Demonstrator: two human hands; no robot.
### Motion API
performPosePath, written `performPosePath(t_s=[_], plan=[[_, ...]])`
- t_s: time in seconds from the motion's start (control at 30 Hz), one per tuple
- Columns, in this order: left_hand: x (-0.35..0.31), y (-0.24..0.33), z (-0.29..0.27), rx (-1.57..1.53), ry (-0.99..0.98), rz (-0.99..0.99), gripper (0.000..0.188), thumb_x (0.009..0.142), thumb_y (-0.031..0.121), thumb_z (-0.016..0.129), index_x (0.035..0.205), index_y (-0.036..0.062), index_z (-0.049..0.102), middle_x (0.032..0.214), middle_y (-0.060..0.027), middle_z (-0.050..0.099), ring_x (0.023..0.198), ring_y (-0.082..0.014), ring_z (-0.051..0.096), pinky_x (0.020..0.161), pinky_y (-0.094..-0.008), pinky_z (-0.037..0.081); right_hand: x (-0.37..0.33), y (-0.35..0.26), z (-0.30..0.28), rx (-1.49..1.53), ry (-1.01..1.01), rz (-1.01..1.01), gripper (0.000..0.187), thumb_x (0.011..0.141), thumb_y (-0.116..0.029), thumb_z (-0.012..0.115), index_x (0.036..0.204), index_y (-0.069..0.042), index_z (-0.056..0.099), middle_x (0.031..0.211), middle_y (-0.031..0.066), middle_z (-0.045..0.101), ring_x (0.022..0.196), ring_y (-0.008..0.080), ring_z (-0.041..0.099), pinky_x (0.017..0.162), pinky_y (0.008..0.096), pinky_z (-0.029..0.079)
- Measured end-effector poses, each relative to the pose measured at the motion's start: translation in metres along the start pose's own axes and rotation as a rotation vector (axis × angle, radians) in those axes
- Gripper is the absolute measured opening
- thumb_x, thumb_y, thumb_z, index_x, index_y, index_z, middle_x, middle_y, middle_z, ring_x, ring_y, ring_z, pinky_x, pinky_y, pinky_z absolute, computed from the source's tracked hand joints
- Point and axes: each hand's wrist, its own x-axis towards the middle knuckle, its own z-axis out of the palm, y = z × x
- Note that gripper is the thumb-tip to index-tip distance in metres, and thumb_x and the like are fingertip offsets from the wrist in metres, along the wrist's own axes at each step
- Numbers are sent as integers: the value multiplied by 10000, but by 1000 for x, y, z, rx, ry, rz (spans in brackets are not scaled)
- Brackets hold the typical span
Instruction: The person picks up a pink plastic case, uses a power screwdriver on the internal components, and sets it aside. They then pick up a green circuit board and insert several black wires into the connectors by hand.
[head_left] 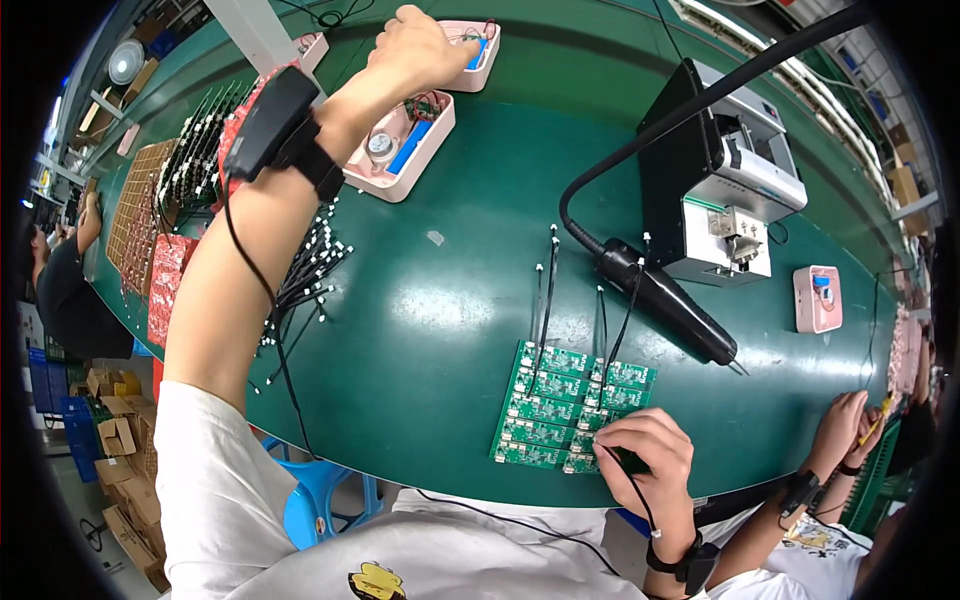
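My right hand (650, 455) pinches a black cable (632, 487) by its upper end at the lower right part of a green circuit board panel (508, 415). The cable's other end, with a white connector, hangs over my wrist. Several more black cables (549, 300) rise from the panel's far part. My left hand (425, 50) reaches far out to a pink housing (487, 65) with a blue part inside; its thumb is spread over the housing and its fingers are bent, their tips partly hidden. A second pink housing (405, 185), with a round silver part and a blue part, lies under my left wrist.
A black handheld tool (675, 305) lies right of the panel, below a black and white machine (715, 165). Loose black cables (310, 270) are heaped beside my left forearm. Another pink housing (819, 300) stands right. A co-worker's hands (850, 430) are at the right edge.
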Motion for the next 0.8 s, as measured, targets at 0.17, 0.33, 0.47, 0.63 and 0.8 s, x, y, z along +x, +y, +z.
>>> performPosePath(t_s=[0.17,0.33,0.47,0.63,0.8], plan=[[-47,58,-12,-119,-290,-39,1072,838,566,822,1558,-66,340,1494,-266,540,1412,-423,524,1188,-490,414,-1,2,-5,-148,-18,-7,187,730,40,854,877,-59,793,922,37,742,819,238,694,677,353,587],[-54,40,4,-349,-135,203,1037,797,529,866,1515,-59,405,1514,-273,544,1421,-421,524,1166,-476,445,-2,8,-6,-112,-47,-20,212,725,53,854,887,-55,769,912,59,724,805,255,677,691,347,554],[-44,35,2,-401,-150,182,974,778,446,884,1462,-95,451,1462,-292,581,1375,-434,562,1125,-457,489,0,5,-7,-101,-79,1,218,727,51,857,896,-58,773,911,60,718,800,254,665,686,346,546],[-17,59,-28,-73,-230,-131,858,781,341,862,1361,-176,499,1310,-312,670,1234,-468,654,1033,-447,561,3,5,-9,-84,-101,23,214,727,47,861,892,-57,774,906,59,711,794,250,650,679,342,535],[-57,59,-103,-212,-195,-138,804,799,331,825,1306,-211,516,1265,-336,691,1160,-489,688,969,-455,592,5,4,-14,-79,-128,78,194,732,38,863,884,-39,770,890,62,702,796,249,640,679,338,528]])
